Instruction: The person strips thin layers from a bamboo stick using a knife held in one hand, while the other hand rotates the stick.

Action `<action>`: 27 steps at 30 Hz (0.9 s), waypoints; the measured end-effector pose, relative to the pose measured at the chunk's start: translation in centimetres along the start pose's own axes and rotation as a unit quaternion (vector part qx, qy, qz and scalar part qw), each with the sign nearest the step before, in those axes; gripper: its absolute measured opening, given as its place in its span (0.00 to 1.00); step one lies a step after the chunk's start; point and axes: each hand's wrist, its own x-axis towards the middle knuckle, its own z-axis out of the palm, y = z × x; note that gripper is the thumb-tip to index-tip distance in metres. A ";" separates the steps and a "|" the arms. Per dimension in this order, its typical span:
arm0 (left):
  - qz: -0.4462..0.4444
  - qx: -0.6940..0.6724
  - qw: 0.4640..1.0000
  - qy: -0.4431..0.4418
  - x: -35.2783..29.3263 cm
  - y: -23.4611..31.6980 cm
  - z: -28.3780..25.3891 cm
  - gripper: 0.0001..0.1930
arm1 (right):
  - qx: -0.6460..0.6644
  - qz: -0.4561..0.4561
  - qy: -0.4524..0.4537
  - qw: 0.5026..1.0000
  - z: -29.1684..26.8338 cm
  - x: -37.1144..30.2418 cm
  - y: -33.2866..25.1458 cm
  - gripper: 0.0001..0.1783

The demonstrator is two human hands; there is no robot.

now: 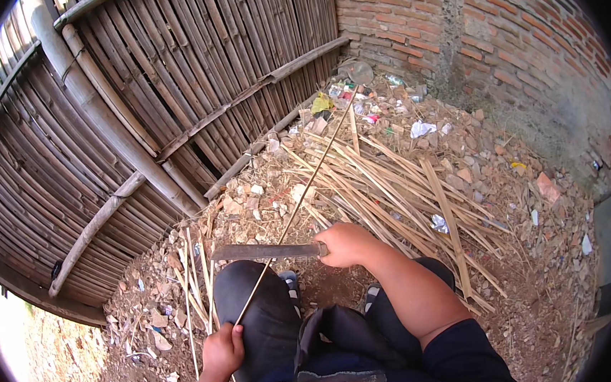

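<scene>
While the right hand (pixel 345 244) grips a knife (pixel 267 251), the left hand (pixel 222 350) pinches a bamboo strip (pixel 305 191) below yellow wrapper litter (pixel 321 103).

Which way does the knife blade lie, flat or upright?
Flat: the knife blade lies level across the knee, crossing the thin bamboo strip.

An outdoor yard corner used as a rough bamboo-splitting spot: a weathered fence of vertical brown bamboo slats (pixel 167 80) on the left meets a red brick wall (pixel 493 25) at the far right. Bare earth strewn with stones and broken brick (pixel 539 244) carries a heap of pale split bamboo strips (pixel 390 177), with scraps of coloured litter (pixel 341 98) in the far corner.
</scene>
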 end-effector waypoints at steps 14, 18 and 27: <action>0.003 -0.018 1.000 0.001 0.2 0.2 -0.3 0.19 | 0.033 0.017 0.015 0.999 -0.2 0.1 0.2 0.14; 0.005 -0.019 1.000 0.001 0.2 0.0 -0.1 0.19 | 0.024 0.021 0.006 0.999 0.2 0.4 0.6 0.14; 0.021 -0.031 0.999 0.010 0.2 -0.2 0.0 0.20 | 0.036 0.001 0.030 0.999 1.4 0.8 1.5 0.14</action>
